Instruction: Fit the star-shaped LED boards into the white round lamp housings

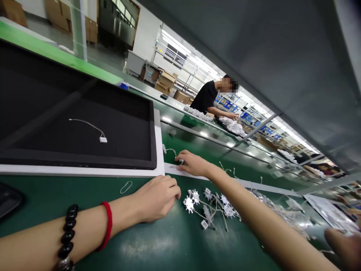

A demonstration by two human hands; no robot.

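Observation:
My right hand (193, 164) reaches over the white strip at the belt's edge. Its fingers pinch a small white part with a thin cable (171, 150) curving away to the left. My left hand (158, 197) rests on the green table, fingers curled under; whatever they may hold is hidden. Right of it lies a pile of star-shaped silver pieces (188, 204) with pale cables and small white labelled blocks. A single cabled white block (103, 139) lies in the large black tray (153, 131) at left. Just below the tray is a pale loop (126, 187), perhaps a rubber band.
Beyond the tray runs a green conveyor belt (194, 145) with another star piece (173, 132) on it. Across the belt, a person (205, 96) works at white piles. Clear plastic bags (276, 210) lie at right, near another hand (342, 244). A grey shelf overhangs above.

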